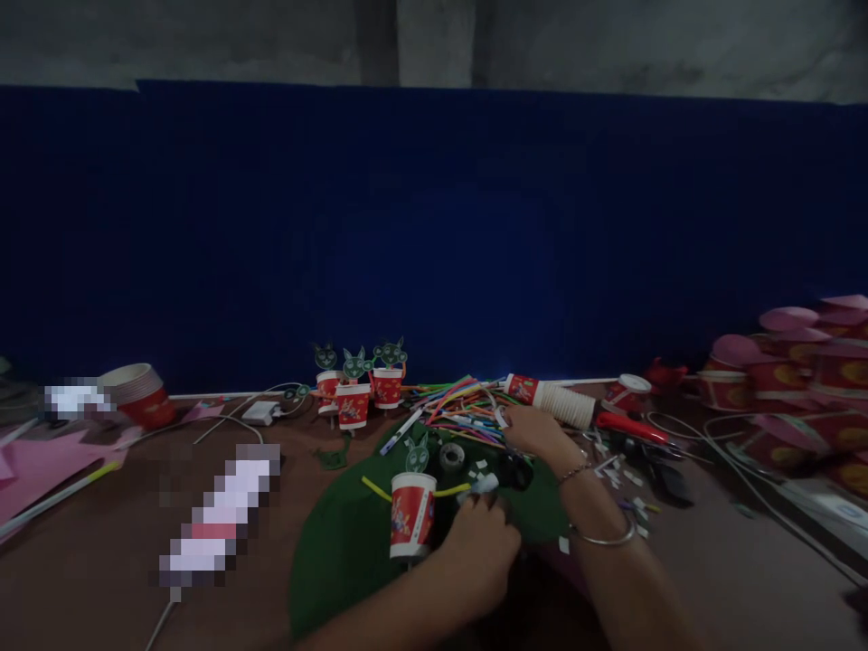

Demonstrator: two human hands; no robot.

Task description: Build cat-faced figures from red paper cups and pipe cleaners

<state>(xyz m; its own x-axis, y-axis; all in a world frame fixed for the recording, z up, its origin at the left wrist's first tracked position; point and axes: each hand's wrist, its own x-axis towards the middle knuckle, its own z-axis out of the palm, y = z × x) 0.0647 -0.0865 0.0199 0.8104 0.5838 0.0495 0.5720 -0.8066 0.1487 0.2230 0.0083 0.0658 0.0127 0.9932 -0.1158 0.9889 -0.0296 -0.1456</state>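
Observation:
A red paper cup [412, 515] stands on the green mat [325, 551], with a green animal head [417, 452] above it and yellow pipe cleaners out to both sides. Just right of the cup is my left hand [478, 547], fingers curled near a small pale item [483, 485]; whether it grips that is unclear. Farther back, my right hand [535, 432] reaches to the heap of coloured pipe cleaners [457, 402]. Its fingertips are too dim to tell what they hold. A roll of tape [451, 456] lies between the hands and the animal head.
Three decorated cups [353, 405] stand at the back. A stack of cups [568, 404] lies behind my right hand, near red-handled scissors [630, 427]. Stacked cups [139, 396] and pink paper [54, 470] are left; many red cups [750, 384] pile up right.

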